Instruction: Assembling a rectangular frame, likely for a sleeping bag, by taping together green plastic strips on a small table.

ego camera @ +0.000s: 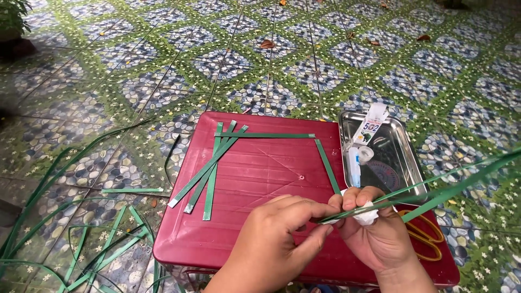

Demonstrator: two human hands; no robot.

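Left hand [282,239] and right hand [374,228]: long green leaf strip [434,192] pinched by both; crumpled white cloth [368,217] half hidden; small glue tube [354,165] held in shiny rectangular metal tray [404,163].

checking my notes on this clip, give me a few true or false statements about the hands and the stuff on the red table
1. Both hands, the left hand and the right hand, pinch one long green leaf strip. True.
2. The scissors lie inside the metal tray. False: they lie on the red table, near the right hand.
3. A glue tube rests in the metal tray. True.
4. The cut strips on the table are yellow. False: they are green.
5. The right hand also holds a white wad. True.
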